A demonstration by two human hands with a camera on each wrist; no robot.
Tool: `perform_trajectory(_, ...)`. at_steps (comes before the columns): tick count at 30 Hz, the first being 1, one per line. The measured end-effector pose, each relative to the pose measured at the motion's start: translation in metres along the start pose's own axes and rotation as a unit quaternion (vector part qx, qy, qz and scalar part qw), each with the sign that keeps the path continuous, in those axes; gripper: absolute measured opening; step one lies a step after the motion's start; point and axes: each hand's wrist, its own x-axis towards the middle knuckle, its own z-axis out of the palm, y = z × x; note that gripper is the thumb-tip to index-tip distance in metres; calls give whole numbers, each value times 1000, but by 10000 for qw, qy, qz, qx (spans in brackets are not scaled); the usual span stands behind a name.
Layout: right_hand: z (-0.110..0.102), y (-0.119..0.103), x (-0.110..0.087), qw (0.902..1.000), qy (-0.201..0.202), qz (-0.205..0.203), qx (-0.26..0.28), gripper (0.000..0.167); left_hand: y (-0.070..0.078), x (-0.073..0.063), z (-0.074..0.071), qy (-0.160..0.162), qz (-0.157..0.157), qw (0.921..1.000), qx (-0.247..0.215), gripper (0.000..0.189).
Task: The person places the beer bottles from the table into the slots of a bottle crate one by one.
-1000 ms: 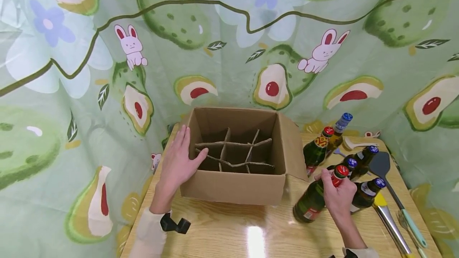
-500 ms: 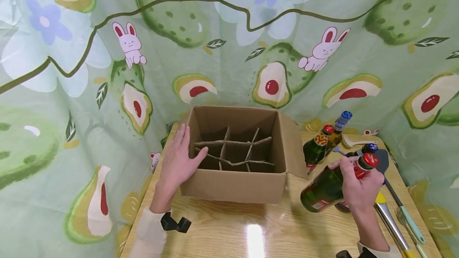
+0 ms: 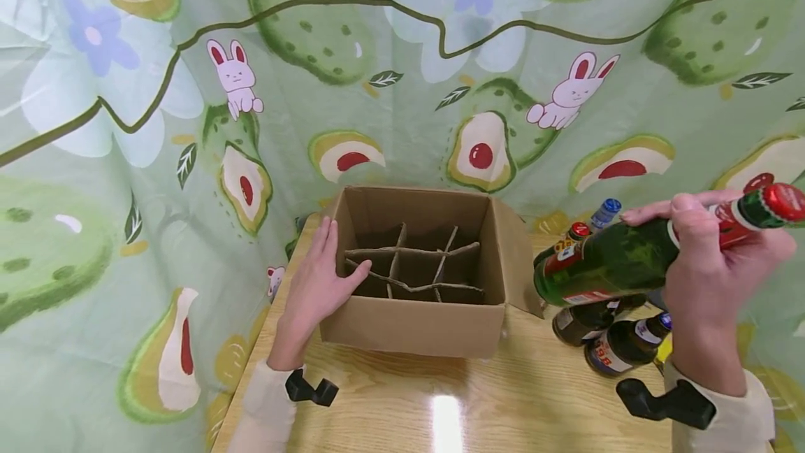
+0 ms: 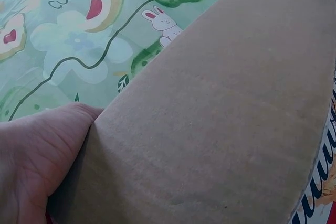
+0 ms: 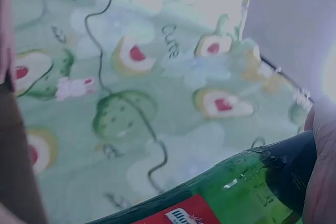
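A green bottle (image 3: 613,268) is up in the air to the right of the cardboard box (image 3: 411,327), clamped in the grip of the right hand (image 3: 704,282), whose fingers curl round its neck. Its long axis lies close to level in the head view, sloping gently: the base points left toward the box and sits lower, while the red cap (image 3: 784,203) points right and a little upward. The base overlaps the edge of the box's side flap (image 3: 520,257); whether they touch cannot be told. The right wrist view shows the same slant, with the shoulder narrowing toward the hand. The left hand (image 3: 317,285) rests on the box's left wall, fingers straight and thumb apart from them, reaching over the rim. Crossed dividers (image 3: 434,252) part the box's inside. Below the held bottle, two dark bottles (image 3: 619,354) stand on the tabletop (image 3: 377,397).
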Motion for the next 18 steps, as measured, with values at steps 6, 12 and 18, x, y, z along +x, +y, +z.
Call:
perform_trajectory(6,42,15,21,9994,61,2,336,23,0,0,0,-40,-159,9997,-168,114)
perform_trajectory(12,88,67,30,9981,-396,-222,413,21,-3,-2,2,46,-229,9996,-135,114)
perform_trajectory(18,121,112,17,9965,-747,181,339,22,0,-1,2,74,-289,9995,-131,114)
